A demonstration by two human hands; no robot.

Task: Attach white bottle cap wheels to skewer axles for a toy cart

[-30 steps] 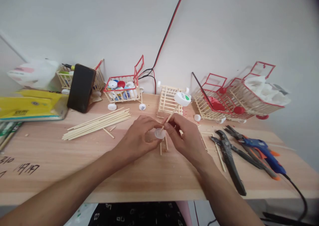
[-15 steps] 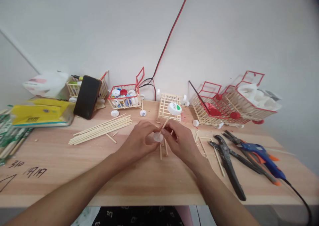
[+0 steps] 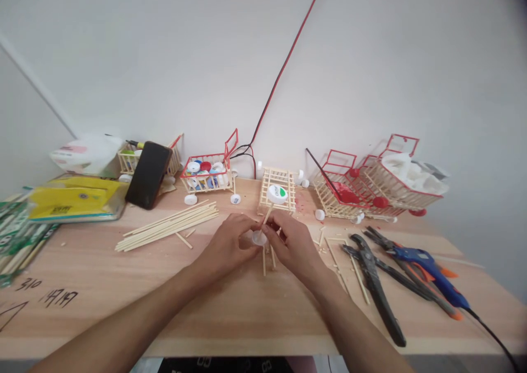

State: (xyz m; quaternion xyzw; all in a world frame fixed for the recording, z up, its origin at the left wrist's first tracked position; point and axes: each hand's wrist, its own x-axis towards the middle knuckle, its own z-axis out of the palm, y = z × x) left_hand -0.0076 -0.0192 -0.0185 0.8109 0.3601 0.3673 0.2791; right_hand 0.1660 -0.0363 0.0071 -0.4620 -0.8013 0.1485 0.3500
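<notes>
The thin stick already bears a white cap on its upper end; its lower end stands at a clear cap, and I cannot tell whether they are joined. The left hand grips the clear cap between thumb and fingers; the right hand, fingers curled, pinches the stick just above it. Beyond the fingertips lies a slatted frame, white wheels at its far corners, without the red trim of the cart farther left.
</notes>
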